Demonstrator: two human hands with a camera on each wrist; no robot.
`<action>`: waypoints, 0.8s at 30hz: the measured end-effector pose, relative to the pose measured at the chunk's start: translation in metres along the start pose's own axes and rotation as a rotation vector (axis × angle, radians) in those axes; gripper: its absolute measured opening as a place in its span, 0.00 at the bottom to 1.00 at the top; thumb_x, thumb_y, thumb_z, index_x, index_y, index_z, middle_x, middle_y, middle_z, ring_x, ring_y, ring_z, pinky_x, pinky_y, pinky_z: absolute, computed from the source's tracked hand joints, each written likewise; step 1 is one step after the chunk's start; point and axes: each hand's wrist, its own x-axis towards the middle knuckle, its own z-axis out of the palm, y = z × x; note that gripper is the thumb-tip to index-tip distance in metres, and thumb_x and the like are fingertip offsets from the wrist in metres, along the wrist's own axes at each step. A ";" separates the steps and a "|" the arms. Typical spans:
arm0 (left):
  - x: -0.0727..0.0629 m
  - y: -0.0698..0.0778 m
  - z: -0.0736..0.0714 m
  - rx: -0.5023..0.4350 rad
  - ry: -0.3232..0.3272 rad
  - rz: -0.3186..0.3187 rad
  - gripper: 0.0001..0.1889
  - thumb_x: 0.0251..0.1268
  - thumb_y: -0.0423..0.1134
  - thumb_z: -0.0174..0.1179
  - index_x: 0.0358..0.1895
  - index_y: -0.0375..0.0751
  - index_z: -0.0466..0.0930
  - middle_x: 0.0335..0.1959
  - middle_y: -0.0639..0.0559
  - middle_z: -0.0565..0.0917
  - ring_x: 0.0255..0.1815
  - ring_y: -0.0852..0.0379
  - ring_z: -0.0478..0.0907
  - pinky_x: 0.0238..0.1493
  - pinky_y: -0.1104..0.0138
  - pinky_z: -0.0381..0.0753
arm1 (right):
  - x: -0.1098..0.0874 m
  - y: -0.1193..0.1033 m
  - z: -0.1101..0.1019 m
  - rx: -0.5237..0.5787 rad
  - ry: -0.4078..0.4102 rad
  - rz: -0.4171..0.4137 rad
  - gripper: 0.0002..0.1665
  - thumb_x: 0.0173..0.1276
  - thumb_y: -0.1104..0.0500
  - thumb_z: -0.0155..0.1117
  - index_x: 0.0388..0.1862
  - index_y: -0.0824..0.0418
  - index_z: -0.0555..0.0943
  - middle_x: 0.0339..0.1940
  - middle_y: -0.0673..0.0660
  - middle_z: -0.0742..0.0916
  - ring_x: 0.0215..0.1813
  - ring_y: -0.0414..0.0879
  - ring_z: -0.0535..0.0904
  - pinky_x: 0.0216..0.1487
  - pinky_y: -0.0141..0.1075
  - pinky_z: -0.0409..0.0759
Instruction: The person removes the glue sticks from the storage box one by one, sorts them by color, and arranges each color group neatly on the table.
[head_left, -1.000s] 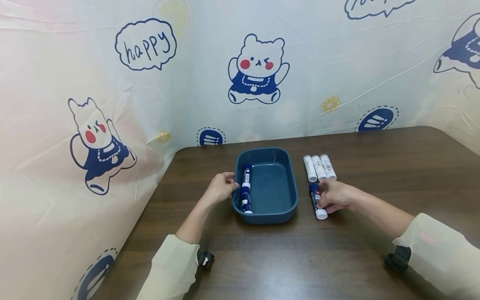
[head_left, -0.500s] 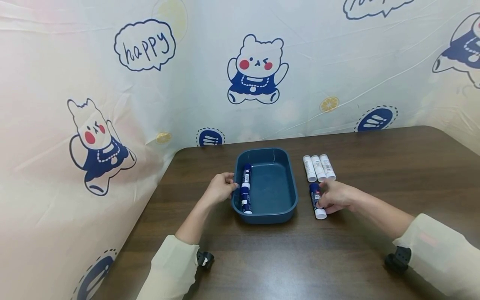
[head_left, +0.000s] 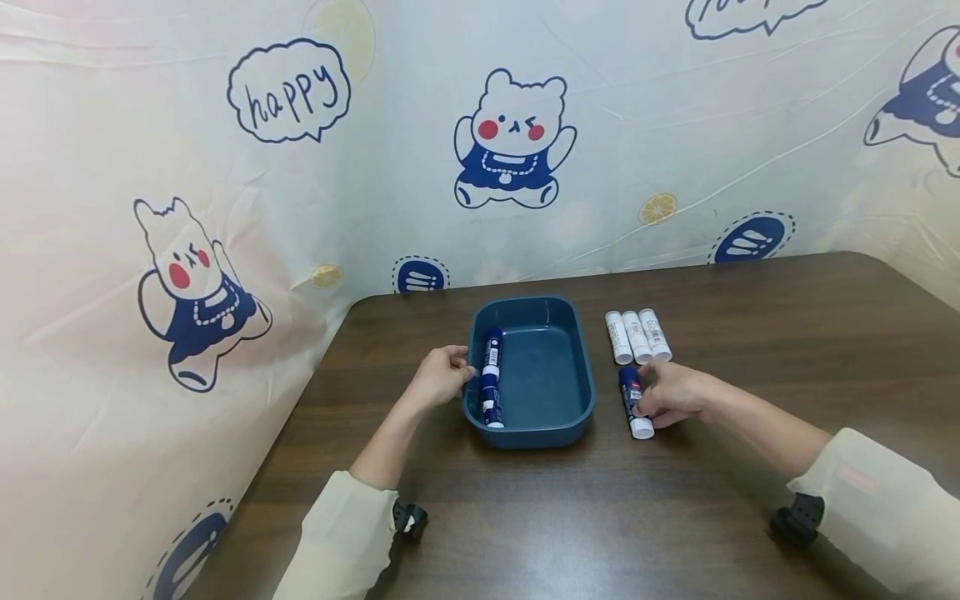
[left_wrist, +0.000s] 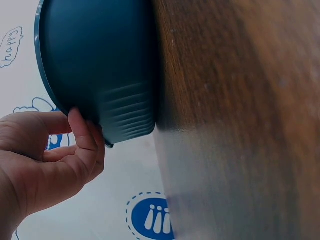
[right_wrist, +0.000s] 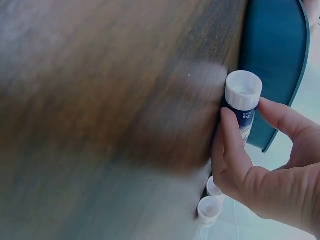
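Observation:
A dark blue glue stick with a white end (head_left: 630, 392) lies on the table, right of a teal plastic bin (head_left: 588, 392). My right hand (head_left: 678, 390) pinches it between thumb and fingers; its white end (right_wrist: 243, 90) faces the camera in the right wrist view. On the other side, my left hand (head_left: 441, 377) grips the bin's left rim, and the left wrist view shows thumb and fingers on that rim (left_wrist: 47, 82). Inside the bin, along the left wall, two more blue glue sticks lie end to end, a far one (head_left: 492, 352) and a near one (head_left: 491, 402).
Three white glue sticks (head_left: 637, 337) lie side by side just beyond my right hand. The brown wooden table (head_left: 540, 517) ends at a printed cloth backdrop (head_left: 405, 192) behind the bin. Black wrist straps show at both sleeves.

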 end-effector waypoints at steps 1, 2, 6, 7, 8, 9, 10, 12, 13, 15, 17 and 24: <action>0.000 0.000 0.000 0.002 0.000 -0.001 0.23 0.66 0.31 0.53 0.64 0.33 0.65 0.35 0.44 0.73 0.37 0.50 0.74 0.35 0.64 0.80 | 0.000 0.000 0.000 -0.001 -0.005 -0.002 0.46 0.51 0.73 0.59 0.64 0.79 0.46 0.42 0.70 0.74 0.39 0.51 0.75 0.41 0.44 0.80; 0.000 0.000 0.000 0.003 0.000 -0.002 0.23 0.66 0.31 0.53 0.64 0.33 0.65 0.35 0.44 0.73 0.37 0.50 0.74 0.36 0.64 0.80 | 0.000 0.000 -0.001 -0.002 -0.007 -0.002 0.46 0.51 0.73 0.59 0.64 0.79 0.46 0.42 0.70 0.75 0.39 0.51 0.75 0.41 0.44 0.80; -0.001 0.000 -0.001 0.003 0.000 -0.008 0.23 0.66 0.32 0.53 0.64 0.34 0.65 0.36 0.44 0.73 0.38 0.50 0.74 0.37 0.64 0.80 | 0.000 0.001 -0.002 -0.002 -0.010 0.001 0.44 0.53 0.73 0.58 0.65 0.78 0.46 0.42 0.69 0.77 0.40 0.51 0.76 0.42 0.44 0.79; 0.000 0.000 -0.001 0.004 0.000 -0.007 0.23 0.66 0.32 0.53 0.64 0.34 0.64 0.36 0.44 0.74 0.37 0.50 0.75 0.37 0.64 0.80 | 0.001 0.001 -0.002 0.000 -0.013 -0.003 0.44 0.53 0.73 0.57 0.64 0.79 0.46 0.41 0.69 0.78 0.39 0.51 0.76 0.43 0.45 0.79; 0.000 0.000 -0.001 0.003 -0.002 -0.005 0.23 0.66 0.32 0.53 0.64 0.34 0.64 0.35 0.44 0.74 0.37 0.50 0.75 0.36 0.64 0.80 | 0.001 0.001 -0.002 0.003 -0.011 -0.004 0.44 0.53 0.73 0.58 0.64 0.78 0.46 0.41 0.68 0.78 0.39 0.50 0.77 0.43 0.45 0.79; 0.000 0.000 -0.001 0.003 -0.003 -0.002 0.23 0.66 0.32 0.53 0.64 0.33 0.64 0.35 0.44 0.74 0.37 0.50 0.75 0.36 0.64 0.80 | 0.001 0.001 -0.003 0.005 -0.013 -0.008 0.44 0.53 0.73 0.58 0.64 0.79 0.46 0.40 0.68 0.78 0.39 0.50 0.77 0.43 0.45 0.79; 0.000 0.000 -0.001 0.003 -0.003 -0.001 0.23 0.66 0.32 0.53 0.64 0.33 0.64 0.35 0.44 0.73 0.37 0.50 0.75 0.36 0.65 0.80 | 0.001 0.002 -0.003 0.007 -0.012 -0.012 0.44 0.53 0.73 0.58 0.64 0.79 0.46 0.39 0.67 0.79 0.38 0.50 0.77 0.42 0.44 0.79; 0.000 0.000 -0.001 0.005 -0.005 0.002 0.23 0.66 0.31 0.53 0.64 0.33 0.64 0.35 0.44 0.73 0.37 0.50 0.75 0.35 0.65 0.80 | 0.001 0.002 -0.003 0.008 -0.012 -0.017 0.44 0.53 0.72 0.58 0.64 0.79 0.46 0.38 0.66 0.79 0.38 0.50 0.76 0.42 0.44 0.79; 0.000 0.000 -0.001 0.004 -0.005 0.003 0.23 0.66 0.31 0.53 0.64 0.33 0.64 0.35 0.44 0.73 0.37 0.50 0.74 0.35 0.65 0.80 | 0.001 0.002 -0.003 0.008 -0.010 -0.020 0.44 0.53 0.72 0.58 0.63 0.80 0.46 0.38 0.66 0.79 0.38 0.50 0.76 0.42 0.44 0.79; 0.000 0.000 -0.001 0.004 -0.003 0.002 0.23 0.66 0.32 0.53 0.64 0.33 0.64 0.35 0.44 0.73 0.36 0.50 0.74 0.34 0.65 0.80 | 0.000 0.001 -0.003 0.006 -0.005 -0.021 0.44 0.53 0.72 0.59 0.63 0.80 0.47 0.38 0.66 0.79 0.38 0.50 0.75 0.42 0.43 0.79; 0.000 0.000 -0.001 0.005 -0.001 0.001 0.23 0.66 0.32 0.53 0.64 0.33 0.65 0.34 0.45 0.73 0.36 0.50 0.74 0.34 0.65 0.79 | 0.000 0.001 -0.003 0.004 -0.001 -0.024 0.44 0.52 0.71 0.59 0.63 0.80 0.47 0.38 0.66 0.78 0.39 0.51 0.74 0.42 0.43 0.80; 0.000 0.000 -0.001 0.008 0.000 0.019 0.23 0.66 0.31 0.53 0.64 0.32 0.64 0.33 0.45 0.72 0.35 0.50 0.74 0.34 0.65 0.79 | -0.002 0.000 -0.006 0.012 0.024 -0.029 0.44 0.54 0.70 0.60 0.63 0.79 0.48 0.37 0.63 0.78 0.36 0.49 0.73 0.41 0.42 0.80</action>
